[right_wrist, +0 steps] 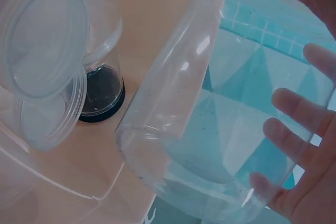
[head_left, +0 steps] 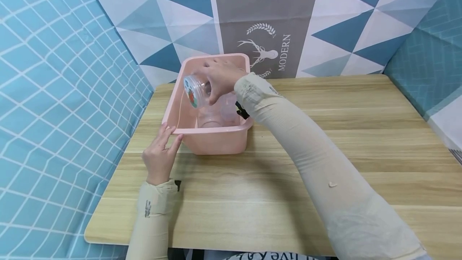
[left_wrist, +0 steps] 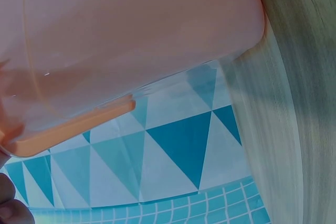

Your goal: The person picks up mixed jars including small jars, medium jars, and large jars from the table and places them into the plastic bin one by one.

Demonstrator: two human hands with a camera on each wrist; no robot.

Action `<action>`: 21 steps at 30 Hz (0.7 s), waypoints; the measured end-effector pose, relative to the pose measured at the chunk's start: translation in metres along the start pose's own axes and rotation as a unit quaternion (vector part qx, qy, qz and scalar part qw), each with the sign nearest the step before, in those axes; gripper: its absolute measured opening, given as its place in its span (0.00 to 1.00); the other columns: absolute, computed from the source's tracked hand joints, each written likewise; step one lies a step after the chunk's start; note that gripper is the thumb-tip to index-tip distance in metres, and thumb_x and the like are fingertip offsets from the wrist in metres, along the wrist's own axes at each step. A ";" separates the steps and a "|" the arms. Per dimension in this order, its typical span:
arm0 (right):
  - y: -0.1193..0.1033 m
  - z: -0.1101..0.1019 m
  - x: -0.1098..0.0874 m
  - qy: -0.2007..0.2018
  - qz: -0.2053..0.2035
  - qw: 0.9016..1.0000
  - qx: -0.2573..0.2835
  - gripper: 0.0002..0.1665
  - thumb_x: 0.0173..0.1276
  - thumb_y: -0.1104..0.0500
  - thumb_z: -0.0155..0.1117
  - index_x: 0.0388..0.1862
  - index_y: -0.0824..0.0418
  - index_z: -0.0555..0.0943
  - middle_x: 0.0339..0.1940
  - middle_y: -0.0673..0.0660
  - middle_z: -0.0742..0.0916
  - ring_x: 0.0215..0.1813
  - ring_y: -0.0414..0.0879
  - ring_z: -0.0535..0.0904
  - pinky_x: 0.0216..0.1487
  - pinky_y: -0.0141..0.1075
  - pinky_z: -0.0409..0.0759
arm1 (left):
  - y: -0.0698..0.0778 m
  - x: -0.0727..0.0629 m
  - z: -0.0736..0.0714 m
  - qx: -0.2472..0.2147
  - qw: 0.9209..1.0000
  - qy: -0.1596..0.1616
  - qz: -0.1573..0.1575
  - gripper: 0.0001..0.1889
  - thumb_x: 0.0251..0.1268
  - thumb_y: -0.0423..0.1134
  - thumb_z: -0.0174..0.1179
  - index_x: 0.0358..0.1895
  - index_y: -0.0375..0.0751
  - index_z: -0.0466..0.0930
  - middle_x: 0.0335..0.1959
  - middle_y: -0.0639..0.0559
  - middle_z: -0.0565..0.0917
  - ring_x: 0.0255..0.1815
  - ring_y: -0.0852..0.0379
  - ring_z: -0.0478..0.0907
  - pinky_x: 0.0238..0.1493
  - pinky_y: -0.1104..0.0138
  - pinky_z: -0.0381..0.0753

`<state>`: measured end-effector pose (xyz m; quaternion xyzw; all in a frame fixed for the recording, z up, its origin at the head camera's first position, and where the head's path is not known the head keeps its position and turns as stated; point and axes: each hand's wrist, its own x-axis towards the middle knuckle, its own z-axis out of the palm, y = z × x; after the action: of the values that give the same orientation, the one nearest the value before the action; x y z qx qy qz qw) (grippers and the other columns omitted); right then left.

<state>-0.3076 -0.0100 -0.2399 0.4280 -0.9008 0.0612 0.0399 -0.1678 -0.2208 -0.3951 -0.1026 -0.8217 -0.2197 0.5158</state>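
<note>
My right hand grips a clear plastic jar above the inside of a pink tub. The jar lies tilted on its side, its end with a blue, green and red picture label facing left. In the right wrist view, the fingers spread along the wall of this clear jar. At the tub's near left corner, my left hand holds the rim with fingers and thumb. Fingertips of that hand show at the edge of the left wrist view. Inside the tub stand several other clear jars.
One container in the tub has a black end. The tub rests on a wood-grain table near its back left edge. Patterned cloth hangs behind, and blue tiled sheeting stands on the left.
</note>
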 end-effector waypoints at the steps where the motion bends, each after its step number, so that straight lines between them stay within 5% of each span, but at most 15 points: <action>1: 0.000 0.000 0.000 -0.004 0.001 1.000 -0.003 0.54 0.43 0.43 0.77 0.70 0.47 0.65 0.59 0.56 0.74 0.61 0.51 0.68 0.57 0.48 0.68 | 0.000 0.000 0.000 -0.002 1.000 0.000 0.000 0.29 0.65 0.60 0.56 0.39 0.32 0.85 0.45 0.37 0.84 0.40 0.39 0.84 0.21 0.52 0.75; 8: 0.001 0.000 -0.002 -0.036 0.008 0.999 0.005 0.53 0.46 0.44 0.77 0.72 0.45 0.63 0.61 0.54 0.73 0.60 0.49 0.68 0.58 0.47 0.68 | -0.001 -0.001 0.001 -0.008 1.000 -0.003 -0.001 0.29 0.64 0.60 0.56 0.38 0.31 0.85 0.45 0.37 0.84 0.40 0.39 0.84 0.22 0.52 0.75; 21: 0.001 0.000 0.000 -0.033 0.019 0.999 -0.005 0.52 0.49 0.42 0.75 0.72 0.45 0.62 0.62 0.54 0.73 0.61 0.50 0.68 0.55 0.50 0.70 | 0.000 0.001 0.003 -0.006 1.000 0.000 -0.003 0.30 0.64 0.61 0.56 0.38 0.32 0.85 0.44 0.37 0.84 0.40 0.38 0.84 0.23 0.51 0.76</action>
<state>-0.3087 -0.0094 -0.2398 0.4124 -0.9099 0.0438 0.0113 -0.1703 -0.2193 -0.3955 -0.1034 -0.8208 -0.2259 0.5144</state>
